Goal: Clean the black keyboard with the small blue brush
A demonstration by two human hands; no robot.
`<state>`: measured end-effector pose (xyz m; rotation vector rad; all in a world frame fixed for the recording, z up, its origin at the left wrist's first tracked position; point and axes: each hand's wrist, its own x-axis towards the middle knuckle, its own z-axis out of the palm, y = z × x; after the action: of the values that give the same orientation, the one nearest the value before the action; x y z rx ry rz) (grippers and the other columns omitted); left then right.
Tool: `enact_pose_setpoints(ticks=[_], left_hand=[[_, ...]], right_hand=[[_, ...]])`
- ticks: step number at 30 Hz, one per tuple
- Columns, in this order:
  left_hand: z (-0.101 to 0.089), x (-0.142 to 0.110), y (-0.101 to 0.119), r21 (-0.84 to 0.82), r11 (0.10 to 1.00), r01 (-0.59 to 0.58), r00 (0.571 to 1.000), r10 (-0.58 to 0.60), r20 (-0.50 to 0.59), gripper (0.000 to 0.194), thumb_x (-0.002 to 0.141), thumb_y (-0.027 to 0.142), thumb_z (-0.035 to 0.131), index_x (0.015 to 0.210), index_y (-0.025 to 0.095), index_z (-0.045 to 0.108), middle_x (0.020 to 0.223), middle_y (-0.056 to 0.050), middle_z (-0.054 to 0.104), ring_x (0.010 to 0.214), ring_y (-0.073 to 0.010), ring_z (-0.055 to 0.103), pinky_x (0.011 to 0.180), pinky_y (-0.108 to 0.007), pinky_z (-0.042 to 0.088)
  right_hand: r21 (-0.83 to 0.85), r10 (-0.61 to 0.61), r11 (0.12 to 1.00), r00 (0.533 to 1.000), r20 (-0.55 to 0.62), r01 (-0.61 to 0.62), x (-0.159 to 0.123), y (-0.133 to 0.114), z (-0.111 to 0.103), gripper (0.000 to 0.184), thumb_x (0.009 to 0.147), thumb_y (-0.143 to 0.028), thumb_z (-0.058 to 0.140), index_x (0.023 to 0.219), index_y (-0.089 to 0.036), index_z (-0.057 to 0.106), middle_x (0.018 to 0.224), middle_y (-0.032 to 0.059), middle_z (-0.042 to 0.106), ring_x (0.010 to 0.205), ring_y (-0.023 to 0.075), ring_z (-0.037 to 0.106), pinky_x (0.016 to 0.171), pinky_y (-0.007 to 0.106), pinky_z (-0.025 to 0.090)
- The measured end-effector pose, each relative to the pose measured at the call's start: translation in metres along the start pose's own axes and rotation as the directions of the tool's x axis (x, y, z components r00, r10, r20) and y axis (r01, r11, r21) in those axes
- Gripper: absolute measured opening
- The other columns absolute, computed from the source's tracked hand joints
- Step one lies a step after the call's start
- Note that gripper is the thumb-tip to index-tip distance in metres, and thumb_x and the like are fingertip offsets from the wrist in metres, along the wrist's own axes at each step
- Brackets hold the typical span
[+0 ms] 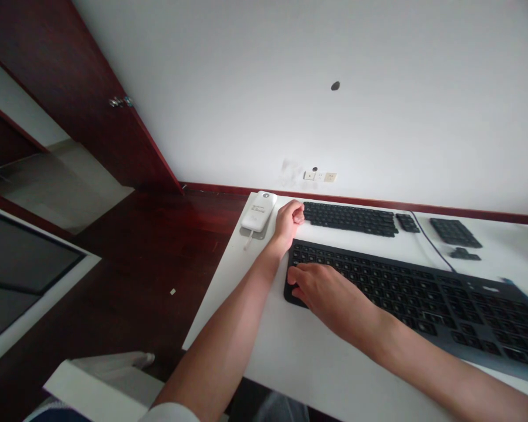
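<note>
My left hand (289,219) is curled into a fist on the white desk (264,328), touching the left end of the far black keyboard (349,218). My right hand (323,291) lies flat over the left end of the near black keyboard (422,296), fingers spread on the keys. A white power bank (259,211) rests on a grey pad just left of my left fist, with a short cable hanging from it.
Smaller black keypads (455,232) lie further right on the desk. The desk's left edge drops to dark red wooden flooring (158,246). A dark door (79,94) stands open at the left. Wall sockets (320,176) sit low on the white wall.
</note>
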<state>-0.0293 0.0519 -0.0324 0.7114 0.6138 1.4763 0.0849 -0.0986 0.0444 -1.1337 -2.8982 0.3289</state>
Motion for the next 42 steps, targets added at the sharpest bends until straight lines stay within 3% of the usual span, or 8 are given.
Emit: enact_pose_setpoints(ticks=[7,12,20,26,29,33,42], left_hand=[[0.007,-0.005,0.006,0.034,0.999,-0.014,1.0,0.015,-0.012,0.031,0.086,0.023,0.068,0.062,0.017,0.048,0.054,0.007,0.032,0.047,-0.0056,0.026,0.05,-0.023,0.023],[0.008,-0.006,0.007,0.057,0.998,-0.016,1.0,0.016,0.008,0.035,0.085,0.024,0.067,0.061,0.018,0.043,0.054,0.008,0.03,0.047,-0.0057,0.026,0.05,-0.022,0.024],[0.007,-0.005,0.006,0.073,0.997,-0.029,0.999,0.027,0.025,0.036,0.085,0.023,0.066,0.06,0.019,0.041,0.052,0.007,0.031,0.047,-0.0059,0.027,0.05,-0.022,0.024],[0.005,-0.005,0.004,0.07,0.997,-0.034,0.999,0.031,0.04,0.033,0.086,0.019,0.063,0.059,0.018,0.044,0.052,0.007,0.032,0.046,-0.0058,0.028,0.049,-0.022,0.024],[0.005,-0.004,0.002,0.055,0.998,-0.007,1.0,0.006,0.018,0.033,0.088,0.019,0.064,0.061,0.018,0.046,0.052,0.007,0.032,0.045,-0.0058,0.029,0.048,-0.021,0.024],[0.006,-0.004,0.003,0.038,0.999,0.038,0.999,-0.037,-0.016,0.032,0.089,0.018,0.068,0.063,0.017,0.05,0.053,0.008,0.033,0.045,-0.0054,0.029,0.048,-0.02,0.025],[0.008,-0.006,0.005,0.028,0.999,0.044,0.999,-0.044,0.006,0.033,0.09,0.014,0.065,0.062,0.017,0.049,0.053,0.007,0.033,0.045,-0.0049,0.029,0.048,-0.019,0.025]], right_hand=[[0.1,0.074,0.991,0.989,0.131,-0.088,0.008,-0.002,-0.018,0.016,0.095,-0.006,0.063,0.085,-0.014,0.071,0.095,0.0085,0.076,0.087,0.0226,0.075,0.075,0.031,0.052],[0.075,0.039,0.996,0.993,0.113,-0.047,0.01,0.0,-0.012,0.016,0.094,-0.004,0.061,0.089,-0.014,0.072,0.095,0.0099,0.076,0.089,0.0237,0.075,0.077,0.032,0.053],[-0.072,-0.038,0.997,0.998,0.047,0.042,0.009,0.0,-0.003,0.015,0.09,-0.003,0.066,0.086,-0.016,0.072,0.088,0.0057,0.076,0.079,0.0225,0.074,0.064,0.031,0.048],[-0.087,-0.076,0.993,0.996,0.053,0.081,0.011,0.006,-0.003,0.015,0.093,-0.007,0.062,0.089,-0.014,0.075,0.087,0.009,0.077,0.083,0.0266,0.075,0.066,0.033,0.049],[0.092,-0.017,0.996,0.997,0.081,0.009,0.014,0.016,-0.008,0.011,0.09,-0.01,0.069,0.093,-0.017,0.077,0.088,0.0062,0.078,0.084,0.0237,0.075,0.069,0.03,0.05],[0.429,0.028,0.897,0.982,0.189,-0.108,0.017,0.033,-0.016,0.009,0.085,-0.014,0.075,0.09,-0.021,0.079,0.087,0.0005,0.079,0.085,0.017,0.074,0.072,0.023,0.052],[0.427,0.044,0.895,0.978,0.203,-0.129,0.02,0.036,-0.014,0.011,0.086,-0.015,0.073,0.092,-0.022,0.079,0.086,-0.0001,0.079,0.082,0.0164,0.074,0.072,0.024,0.052]])
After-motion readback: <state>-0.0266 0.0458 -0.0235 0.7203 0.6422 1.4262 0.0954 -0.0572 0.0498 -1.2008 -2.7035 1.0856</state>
